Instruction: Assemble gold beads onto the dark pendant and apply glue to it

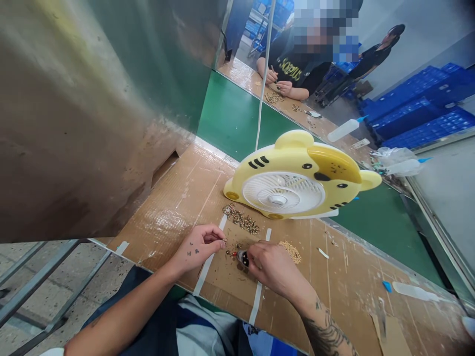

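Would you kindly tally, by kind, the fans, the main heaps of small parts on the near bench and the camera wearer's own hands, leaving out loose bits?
Fans: 1 (yellow animal-faced fan)
Heaps: 2 (dark brassy heap, pale golden heap)
Hands: 2 (left hand, right hand)
Total: 5

Yellow animal-face fan [278, 199] blocks you ahead, metal panel [111, 113] front-left. Room right of your right hand [272, 264], over cardboard [345, 287].

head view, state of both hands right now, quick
Left hand: thumb and forefinger pinched together; any tiny piece between them is too small to tell.
Right hand: closed, holding a small grey-and-black object.
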Tool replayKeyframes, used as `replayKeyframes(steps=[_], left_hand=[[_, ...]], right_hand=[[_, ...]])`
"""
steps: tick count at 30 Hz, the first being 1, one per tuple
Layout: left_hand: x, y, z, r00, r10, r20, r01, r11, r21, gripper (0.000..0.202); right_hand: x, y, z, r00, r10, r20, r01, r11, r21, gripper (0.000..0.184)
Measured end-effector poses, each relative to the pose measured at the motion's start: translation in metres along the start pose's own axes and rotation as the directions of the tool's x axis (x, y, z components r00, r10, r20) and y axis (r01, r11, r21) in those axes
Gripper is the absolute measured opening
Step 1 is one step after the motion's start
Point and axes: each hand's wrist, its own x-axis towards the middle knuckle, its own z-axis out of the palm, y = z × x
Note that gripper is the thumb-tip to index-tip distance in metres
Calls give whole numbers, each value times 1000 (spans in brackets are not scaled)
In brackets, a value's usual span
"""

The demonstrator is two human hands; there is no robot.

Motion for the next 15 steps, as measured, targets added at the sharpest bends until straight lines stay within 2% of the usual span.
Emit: replayKeyframes(steps=[6, 9, 12, 15], left_hand=[[1, 4, 4, 999, 31, -26, -31, 1000, -3, 13], [1, 5, 7, 999, 13, -30, -15, 998, -59, 14], [-1, 4, 13, 1000, -21, -6, 20, 983, -180, 17], [-3, 3, 21, 994, -89, 62, 104, 949, -298, 20]], right_hand=[[-1, -1, 0, 1000, -5, 1, 5, 1000, 2, 16], [-3, 2, -1, 1000, 2, -19, 0, 996, 85, 16], [-8, 6, -2, 995, 21, -101, 5, 966, 259, 15], [-14, 6, -5, 966, 73, -248, 36, 913, 407, 14]])
